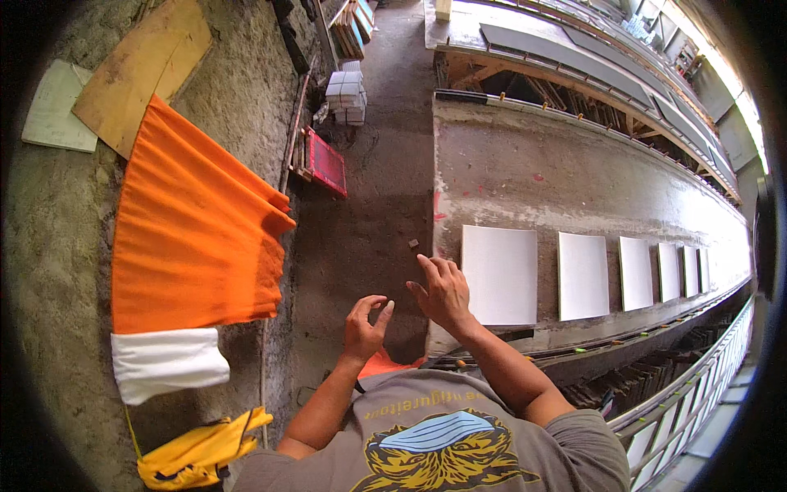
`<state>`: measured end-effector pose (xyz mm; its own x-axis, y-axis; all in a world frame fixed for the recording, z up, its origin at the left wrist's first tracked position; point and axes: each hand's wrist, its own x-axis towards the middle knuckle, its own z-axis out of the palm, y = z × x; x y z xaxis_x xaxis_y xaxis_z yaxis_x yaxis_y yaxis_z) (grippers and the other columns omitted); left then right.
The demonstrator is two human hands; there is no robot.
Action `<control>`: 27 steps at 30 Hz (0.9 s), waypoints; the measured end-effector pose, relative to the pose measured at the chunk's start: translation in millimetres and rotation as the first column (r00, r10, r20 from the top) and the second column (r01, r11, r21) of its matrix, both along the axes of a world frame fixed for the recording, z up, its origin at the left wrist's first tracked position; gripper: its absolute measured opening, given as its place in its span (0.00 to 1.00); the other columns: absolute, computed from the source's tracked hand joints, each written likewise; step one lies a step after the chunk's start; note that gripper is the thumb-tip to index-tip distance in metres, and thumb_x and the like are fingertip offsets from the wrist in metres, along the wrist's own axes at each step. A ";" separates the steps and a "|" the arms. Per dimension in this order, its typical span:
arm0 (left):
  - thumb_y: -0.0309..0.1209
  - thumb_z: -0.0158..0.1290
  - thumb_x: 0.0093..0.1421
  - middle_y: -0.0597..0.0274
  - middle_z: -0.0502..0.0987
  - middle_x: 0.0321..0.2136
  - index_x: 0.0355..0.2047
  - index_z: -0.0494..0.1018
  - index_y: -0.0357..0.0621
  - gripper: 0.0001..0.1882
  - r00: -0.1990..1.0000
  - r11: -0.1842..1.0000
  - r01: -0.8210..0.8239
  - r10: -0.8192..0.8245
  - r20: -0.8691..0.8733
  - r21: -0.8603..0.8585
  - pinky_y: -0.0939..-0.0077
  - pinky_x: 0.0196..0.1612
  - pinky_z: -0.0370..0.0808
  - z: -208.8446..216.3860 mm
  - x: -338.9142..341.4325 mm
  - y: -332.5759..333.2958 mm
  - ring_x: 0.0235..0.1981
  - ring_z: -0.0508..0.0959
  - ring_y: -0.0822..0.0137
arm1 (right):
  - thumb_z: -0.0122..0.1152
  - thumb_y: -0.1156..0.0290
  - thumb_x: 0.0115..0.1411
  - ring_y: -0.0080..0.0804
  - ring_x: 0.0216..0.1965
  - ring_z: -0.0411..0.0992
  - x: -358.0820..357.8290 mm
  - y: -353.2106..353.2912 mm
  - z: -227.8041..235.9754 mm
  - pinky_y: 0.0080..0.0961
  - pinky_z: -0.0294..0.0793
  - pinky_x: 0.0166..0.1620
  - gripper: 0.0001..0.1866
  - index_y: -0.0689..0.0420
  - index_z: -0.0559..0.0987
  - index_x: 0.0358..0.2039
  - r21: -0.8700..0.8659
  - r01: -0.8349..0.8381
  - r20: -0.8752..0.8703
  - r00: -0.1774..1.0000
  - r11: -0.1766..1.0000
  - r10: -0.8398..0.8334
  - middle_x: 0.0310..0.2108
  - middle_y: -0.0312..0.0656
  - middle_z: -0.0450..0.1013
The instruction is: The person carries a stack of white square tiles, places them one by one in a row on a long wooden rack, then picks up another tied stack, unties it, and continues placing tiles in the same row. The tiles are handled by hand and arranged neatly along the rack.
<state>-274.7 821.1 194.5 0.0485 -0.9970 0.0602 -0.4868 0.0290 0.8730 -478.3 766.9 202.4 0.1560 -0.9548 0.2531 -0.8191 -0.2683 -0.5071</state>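
Observation:
My left hand (368, 330) is raised in front of my body with its fingers loosely curled and the thumb apart from them. Nothing shows in it. To its right, my right hand (445, 291) reaches forward, thumb and fingers spread. Just past its index fingertip is a small dark block-like piece (413, 244); I cannot tell whether it touches the finger or lies further down. The nearest white rectangular sheet (499, 276) lies flat on the long table (525, 164), right beside my right hand.
More white sheets (583, 276) lie in a row along the table to the right. An orange cloth (193, 230), a white towel (168, 361) and a yellow bag-like item (197, 451) hang at the left. A red-framed screen (326, 164) and stacked white bundles (347, 94) stand beside the aisle.

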 end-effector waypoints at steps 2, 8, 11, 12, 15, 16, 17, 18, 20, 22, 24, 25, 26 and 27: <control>0.40 0.63 0.65 0.51 0.82 0.42 0.44 0.80 0.38 0.17 0.999 0.999 0.039 -0.039 -0.013 0.010 0.62 0.48 0.79 -2.1 23.0 -10.6 0.44 0.83 0.55 | 0.73 0.56 0.58 0.46 0.53 0.74 26.7 -1.5 -1.1 0.42 0.74 0.54 0.32 0.56 0.75 0.60 0.012 0.012 -0.012 1.000 1.000 -0.012 0.52 0.47 0.75; 0.40 0.63 0.65 0.53 0.82 0.42 0.44 0.80 0.40 0.16 0.992 0.991 0.127 -0.127 -0.014 -0.033 0.62 0.48 0.78 -5.3 102.0 -53.8 0.43 0.82 0.56 | 0.75 0.59 0.56 0.46 0.52 0.74 110.4 -17.1 -15.3 0.40 0.75 0.53 0.32 0.56 0.76 0.59 0.011 0.092 -0.022 0.996 0.996 -0.092 0.50 0.45 0.76; 0.41 0.62 0.65 0.53 0.83 0.42 0.44 0.80 0.40 0.16 0.993 0.993 0.114 -0.113 0.019 -0.027 0.63 0.48 0.78 -1.9 135.8 -77.3 0.42 0.82 0.57 | 0.74 0.59 0.57 0.46 0.53 0.74 148.0 -28.5 -18.9 0.40 0.75 0.53 0.32 0.55 0.76 0.59 0.048 0.103 -0.018 0.995 0.994 -0.103 0.50 0.45 0.76; 0.41 0.62 0.65 0.53 0.83 0.42 0.44 0.80 0.40 0.16 0.995 0.994 0.104 -0.104 0.001 -0.020 0.63 0.47 0.78 -2.0 144.5 -84.6 0.42 0.82 0.57 | 0.74 0.58 0.57 0.45 0.52 0.74 158.4 -32.4 -19.2 0.40 0.75 0.53 0.32 0.55 0.75 0.60 0.052 0.104 -0.019 0.994 0.993 -0.104 0.50 0.45 0.76; 0.41 0.61 0.66 0.53 0.83 0.41 0.44 0.81 0.39 0.17 0.996 0.997 0.074 -0.074 -0.048 0.003 0.64 0.47 0.78 -6.6 160.6 -108.3 0.42 0.82 0.57 | 0.73 0.57 0.58 0.45 0.52 0.74 181.7 -46.3 -19.4 0.40 0.75 0.53 0.33 0.56 0.75 0.60 0.053 0.113 -0.016 0.994 0.992 -0.113 0.51 0.45 0.75; 0.42 0.61 0.66 0.53 0.83 0.41 0.44 0.81 0.39 0.17 0.996 0.998 0.063 -0.062 -0.062 0.011 0.64 0.47 0.78 -8.9 163.0 -116.9 0.42 0.82 0.57 | 0.73 0.58 0.58 0.45 0.52 0.74 186.8 -51.9 -20.0 0.40 0.75 0.52 0.33 0.56 0.75 0.60 0.046 0.118 -0.011 0.993 0.992 -0.118 0.51 0.45 0.75; 0.42 0.61 0.66 0.53 0.83 0.41 0.43 0.81 0.39 0.17 0.996 0.998 0.052 -0.050 -0.075 0.020 0.64 0.47 0.78 -10.6 164.4 -126.1 0.41 0.83 0.57 | 0.73 0.58 0.58 0.45 0.52 0.74 190.7 -58.0 -20.5 0.40 0.75 0.52 0.32 0.56 0.75 0.60 0.038 0.124 -0.005 0.992 0.992 -0.124 0.51 0.45 0.75; 0.42 0.62 0.65 0.53 0.83 0.41 0.43 0.81 0.39 0.17 0.996 0.998 0.057 -0.055 -0.069 0.029 0.64 0.47 0.78 -12.1 164.3 -136.7 0.41 0.83 0.58 | 0.73 0.58 0.57 0.45 0.52 0.74 192.7 -64.5 -20.3 0.41 0.75 0.52 0.33 0.56 0.75 0.60 0.039 0.136 -0.004 0.991 0.990 -0.136 0.51 0.45 0.75; 0.42 0.62 0.65 0.53 0.84 0.41 0.43 0.81 0.39 0.18 0.996 0.996 0.068 -0.066 -0.057 0.048 0.64 0.47 0.78 -15.0 161.6 -159.8 0.41 0.83 0.58 | 0.73 0.59 0.57 0.45 0.52 0.74 194.2 -79.8 -19.6 0.41 0.75 0.52 0.33 0.56 0.75 0.60 0.041 0.159 -0.002 0.987 0.986 -0.159 0.51 0.45 0.75; 0.43 0.62 0.65 0.53 0.84 0.41 0.44 0.81 0.39 0.18 0.994 0.993 0.098 -0.095 -0.048 0.067 0.64 0.47 0.79 -19.0 158.1 -182.2 0.41 0.83 0.58 | 0.73 0.59 0.57 0.45 0.52 0.74 193.6 -99.3 -26.3 0.41 0.75 0.52 0.33 0.56 0.75 0.60 0.034 0.171 0.012 0.985 0.985 -0.172 0.50 0.46 0.75; 0.43 0.62 0.65 0.53 0.84 0.41 0.44 0.81 0.39 0.18 0.993 0.990 0.115 -0.112 -0.047 0.079 0.65 0.46 0.79 -26.6 153.4 -208.5 0.41 0.83 0.59 | 0.73 0.59 0.56 0.46 0.52 0.74 191.9 -124.0 -33.9 0.41 0.75 0.52 0.33 0.56 0.75 0.60 0.032 0.179 0.023 0.983 0.983 -0.180 0.50 0.46 0.75; 0.42 0.62 0.65 0.53 0.84 0.41 0.44 0.81 0.39 0.18 0.992 0.990 0.117 -0.113 -0.049 0.083 0.65 0.45 0.79 -33.7 151.3 -221.4 0.40 0.84 0.60 | 0.73 0.59 0.56 0.46 0.52 0.74 191.2 -138.4 -37.6 0.41 0.75 0.52 0.33 0.56 0.75 0.60 0.035 0.181 0.026 0.983 0.983 -0.182 0.50 0.46 0.75; 0.41 0.62 0.65 0.54 0.84 0.41 0.44 0.81 0.39 0.17 0.992 0.989 0.119 -0.114 -0.052 0.086 0.65 0.45 0.79 -39.8 149.4 -236.6 0.40 0.84 0.61 | 0.73 0.59 0.56 0.46 0.52 0.74 190.4 -155.2 -41.0 0.41 0.75 0.52 0.33 0.57 0.75 0.60 0.037 0.183 0.030 0.982 0.982 -0.184 0.50 0.46 0.75; 0.41 0.62 0.65 0.53 0.84 0.41 0.44 0.81 0.38 0.18 0.992 0.990 0.122 -0.121 -0.030 0.071 0.65 0.44 0.79 -44.4 148.9 -253.0 0.39 0.84 0.61 | 0.73 0.59 0.56 0.46 0.52 0.74 190.7 -172.9 -45.1 0.40 0.75 0.52 0.33 0.56 0.75 0.60 0.032 0.186 0.038 0.982 0.982 -0.187 0.50 0.46 0.76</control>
